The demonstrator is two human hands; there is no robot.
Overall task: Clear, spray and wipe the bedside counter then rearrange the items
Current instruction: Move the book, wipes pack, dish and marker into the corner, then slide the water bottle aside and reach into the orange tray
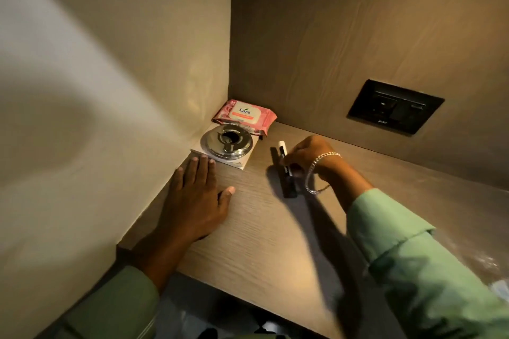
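Observation:
The wooden bedside counter (264,231) runs into a corner. In that corner lies a pink wet-wipes pack (243,116), and in front of it a round steel ashtray (226,143) rests on a white square coaster (242,163). My left hand (197,195) lies flat on the counter, fingers together, fingertips touching the coaster's near edge. My right hand (308,157), with a silver bracelet, is closed on a black pen-like tube with a white tip (286,170) that lies on the counter right of the ashtray.
A black switch and socket plate (395,106) sits in the back wall at the right. A plain wall closes the left side. The counter's front edge runs across the lower part of the view, with dark floor below.

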